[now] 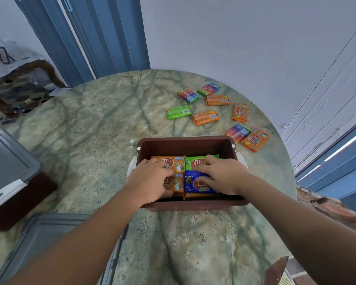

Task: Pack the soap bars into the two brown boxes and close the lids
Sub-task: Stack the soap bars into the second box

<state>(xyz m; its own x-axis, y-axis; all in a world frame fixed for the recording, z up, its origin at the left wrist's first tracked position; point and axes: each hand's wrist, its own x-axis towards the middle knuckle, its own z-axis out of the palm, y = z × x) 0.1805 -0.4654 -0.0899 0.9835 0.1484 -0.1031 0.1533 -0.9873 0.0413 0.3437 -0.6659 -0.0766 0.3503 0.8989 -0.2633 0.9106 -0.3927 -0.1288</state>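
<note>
- The open brown plastic box stood on the round green marbled table, directly in front of the person, its long side running left to right.
- Both hands were down inside it: the left hand lay with relaxed fingers on the orange-wrapped soap bars in the left half, and the right hand rested flat, fingers spread, across the green-wrapped bar and the blue-wrapped bar in the right half. Neither hand seemed to grip anything; they appeared to be pressing the layer level.
- The box held at least four bars lying flat with faces up, and the edge of another orange bar showed under the blue one, so a lower layer was probably there.
- Nine loose soap bars lay scattered on the table beyond the box, toward the far right, long axes pointing every which way. They were on the right hand's side, so that hand looked the nearer one for the next pick.
- A second brown box stood at the left table edge under a grey lid; a further grey lid lay near the left forearm. I judged the packing about half done.
</note>
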